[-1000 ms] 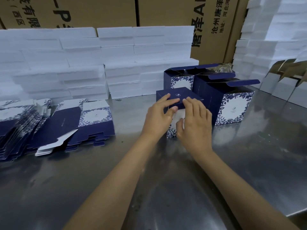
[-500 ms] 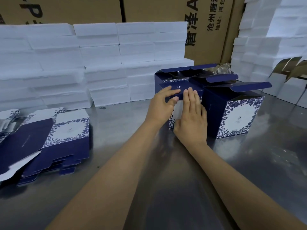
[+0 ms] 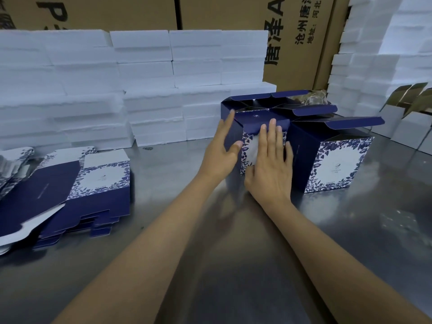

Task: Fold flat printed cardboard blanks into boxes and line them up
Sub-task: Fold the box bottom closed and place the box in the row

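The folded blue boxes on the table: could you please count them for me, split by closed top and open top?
Closed box, with the left hand on its side and the right hand flat on its front: 1
Open boxes with a flap up: 3
Total: 4

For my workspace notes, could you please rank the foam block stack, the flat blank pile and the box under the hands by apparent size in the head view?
1. Foam block stack
2. Flat blank pile
3. Box under the hands, though farther away and partly covered.
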A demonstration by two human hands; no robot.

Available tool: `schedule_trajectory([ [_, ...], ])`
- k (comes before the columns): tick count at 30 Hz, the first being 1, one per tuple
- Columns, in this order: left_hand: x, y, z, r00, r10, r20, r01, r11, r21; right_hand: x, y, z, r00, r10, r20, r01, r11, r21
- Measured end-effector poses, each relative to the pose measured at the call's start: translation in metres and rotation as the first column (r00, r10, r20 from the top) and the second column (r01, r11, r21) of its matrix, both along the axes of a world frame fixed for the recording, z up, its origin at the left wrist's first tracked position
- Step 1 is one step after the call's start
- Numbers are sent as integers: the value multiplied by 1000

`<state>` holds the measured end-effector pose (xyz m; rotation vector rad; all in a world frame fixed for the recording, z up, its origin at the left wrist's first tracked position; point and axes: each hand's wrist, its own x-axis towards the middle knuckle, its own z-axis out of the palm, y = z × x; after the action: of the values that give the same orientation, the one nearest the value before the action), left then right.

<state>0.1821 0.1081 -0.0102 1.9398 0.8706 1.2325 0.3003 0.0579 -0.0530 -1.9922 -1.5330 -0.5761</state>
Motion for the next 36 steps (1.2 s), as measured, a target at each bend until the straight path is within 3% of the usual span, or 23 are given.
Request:
schedule_trajectory([
  [6,-65,-38,-34,987,162,22,-154,966,-207,-27,-37,3,975,222,14,-221,974,-49],
  [9,-95,-60,-46,979,202,-33,-204,944,-261,-60,-54,6,924,368,-106,-378,920,-101],
  [12,-123,-77,-41,950,308,55,-285,924,-256,-103,-66,7,844,461,-275,-504,856,-112],
  [15,-156,-85,-31,887,450,108,-427,885,-184,-153,-66,8,722,453,-522,-578,810,-96],
  [18,-184,-97,-31,837,530,132,-519,847,-114,-198,-53,10,543,318,-777,-644,752,-143],
  [20,-195,-103,-35,774,617,140,-608,787,-105,-220,-42,9,477,245,-844,-661,732,-161],
  [23,-211,-97,-35,652,742,156,-733,670,-122,-239,-28,8,555,220,-802,-617,756,-219],
  [27,-230,-87,-28,560,814,156,-812,576,-91,-252,-13,12,710,191,-678,-535,772,-343],
  [32,-234,-84,-26,547,824,150,-814,565,-136,-262,-7,13,704,254,-664,-530,810,-252],
  [34,-234,-83,-26,547,822,159,-815,566,-125,-265,-7,15,620,322,-716,-565,816,-122],
  [36,-234,-82,-27,554,816,163,-807,575,-135,-266,-9,21,385,335,-860,-615,788,32],
])
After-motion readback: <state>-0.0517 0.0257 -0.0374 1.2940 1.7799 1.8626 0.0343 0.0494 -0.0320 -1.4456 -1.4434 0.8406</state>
